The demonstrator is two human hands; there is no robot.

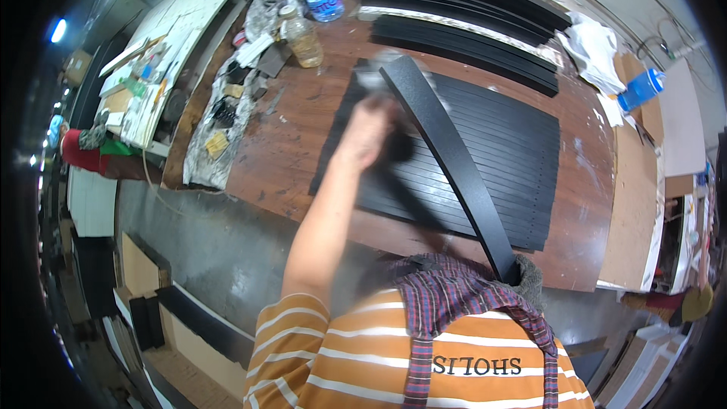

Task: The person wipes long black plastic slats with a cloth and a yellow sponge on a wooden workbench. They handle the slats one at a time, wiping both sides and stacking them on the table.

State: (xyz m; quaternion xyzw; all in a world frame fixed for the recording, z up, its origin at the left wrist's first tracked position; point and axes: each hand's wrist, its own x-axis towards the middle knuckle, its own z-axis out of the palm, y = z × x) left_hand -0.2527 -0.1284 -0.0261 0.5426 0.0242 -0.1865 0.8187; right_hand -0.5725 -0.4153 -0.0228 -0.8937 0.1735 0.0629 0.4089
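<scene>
At about nine o'clock along the wooden workbench (303,136) lies a clutter of small parts and tools on crumpled sheeting (219,125), and at eleven o'clock stand two plastic bottles (307,7). A wide sweep of the arm could, by the look of it, knock a bottle over and wet the painted work.

The left hand (363,132) is raised near the centre, motion-blurred, closed around something dark – perhaps a brush or pad (397,148) – pressed against the long black strip (454,167). The blur hides exactly how the fingers sit. If the stroke pushes sideways, the strip might slip and scrape the finished ones below.

The strip is flat, narrow, matte black with a faint speckle, its edges straight. It runs from twelve o'clock down to five o'clock, tilted above a row of like black slats (500,159) laid side by side.

At five o'clock the right hand (526,276), in a grey knit glove, grips the strip's lower end against the person's body – a loose hold there would let it drop. More black strips (469,23) are stacked at one o'clock.
</scene>
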